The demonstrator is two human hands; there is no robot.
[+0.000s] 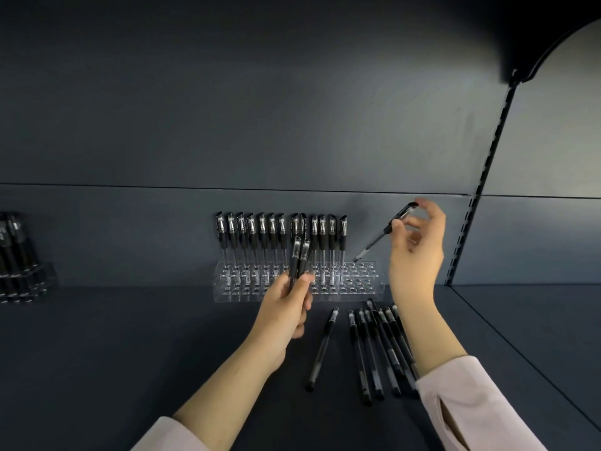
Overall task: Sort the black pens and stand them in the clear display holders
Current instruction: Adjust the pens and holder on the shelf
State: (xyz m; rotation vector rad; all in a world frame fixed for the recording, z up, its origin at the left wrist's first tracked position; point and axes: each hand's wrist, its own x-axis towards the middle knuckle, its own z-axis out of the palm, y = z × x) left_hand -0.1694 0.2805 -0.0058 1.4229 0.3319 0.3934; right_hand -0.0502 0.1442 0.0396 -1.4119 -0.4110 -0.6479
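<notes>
Past your pale sleeves, several loose black pens wait on the shelf. Left fingers grip two pens; right fingers pinch one pen above the clear acrylic holder, back row nearly full.

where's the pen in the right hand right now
In the head view, right of centre: the right hand pinches the pen tilted, its lower tip just above the empty right end of the clear holder.

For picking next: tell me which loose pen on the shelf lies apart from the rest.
The single pen left of the fanned bunch, with bare shelf on both sides.
</notes>
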